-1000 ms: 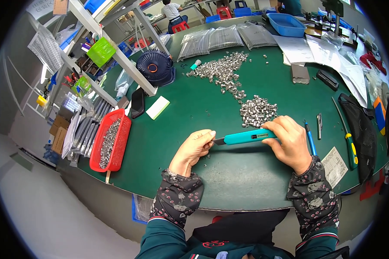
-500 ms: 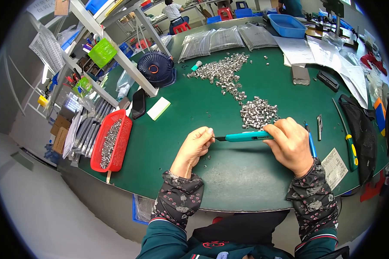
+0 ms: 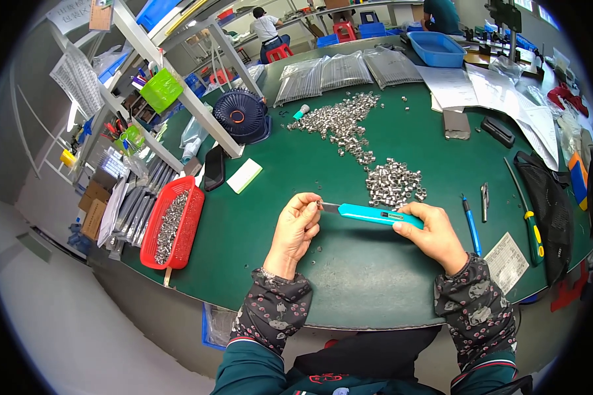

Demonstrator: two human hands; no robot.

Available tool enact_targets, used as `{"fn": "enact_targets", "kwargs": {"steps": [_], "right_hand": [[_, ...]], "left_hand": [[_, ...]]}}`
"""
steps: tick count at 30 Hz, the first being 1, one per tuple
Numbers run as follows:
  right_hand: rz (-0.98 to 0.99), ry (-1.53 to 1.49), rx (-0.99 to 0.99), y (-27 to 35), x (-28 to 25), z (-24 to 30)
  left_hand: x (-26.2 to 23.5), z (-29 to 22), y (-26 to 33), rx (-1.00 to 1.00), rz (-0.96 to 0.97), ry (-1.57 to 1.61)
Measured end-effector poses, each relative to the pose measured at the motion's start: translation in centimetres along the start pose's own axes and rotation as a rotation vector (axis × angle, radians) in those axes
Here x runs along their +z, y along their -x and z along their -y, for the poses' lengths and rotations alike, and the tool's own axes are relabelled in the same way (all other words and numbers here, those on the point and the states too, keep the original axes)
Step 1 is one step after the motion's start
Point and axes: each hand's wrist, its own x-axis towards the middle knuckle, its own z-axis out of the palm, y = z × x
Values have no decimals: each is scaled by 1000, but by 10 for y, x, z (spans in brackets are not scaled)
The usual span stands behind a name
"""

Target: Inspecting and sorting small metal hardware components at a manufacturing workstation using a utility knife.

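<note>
My right hand (image 3: 430, 235) grips a teal utility knife (image 3: 366, 214), its blade pointing left. Between the thumb and fingertips of my left hand (image 3: 295, 227) is a small metal ring (image 3: 319, 205), mostly hidden by the fingers. The blade's tip meets the ring, though whether it goes inside I cannot tell. Just beyond the knife lies a small pile of short metal rings (image 3: 394, 183). A larger spread of the same rings (image 3: 342, 122) reaches farther back on the green table (image 3: 296, 164).
At the left stands a red basket (image 3: 196, 227) of small metal parts. A dark blue fan (image 3: 241, 116) sits beside the shelf post. On the right lie a blue pen (image 3: 471, 225), a screwdriver (image 3: 532, 230) and a black pouch (image 3: 543, 210). Bagged tubes (image 3: 346, 69) line the back.
The knife has turned so that its broad side shows, and its handle end sits slightly lower. My right hand has rolled with it and shifted a little left and down.
</note>
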Motion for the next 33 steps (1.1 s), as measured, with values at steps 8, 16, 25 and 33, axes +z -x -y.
{"fn": "enact_targets", "kwargs": {"steps": [8, 16, 25, 33], "right_hand": [[62, -48, 58, 0, 2, -4], [54, 29, 96, 0, 1, -5], [-117, 214, -73, 2, 5, -5], [-181, 331, -153, 4, 4, 0]], "left_hand": [[1, 2, 1, 42, 16, -30], [7, 1, 3, 36, -40, -121], [5, 0, 1, -35, -32, -138], [0, -1, 1, -87, 7, -148]]}}
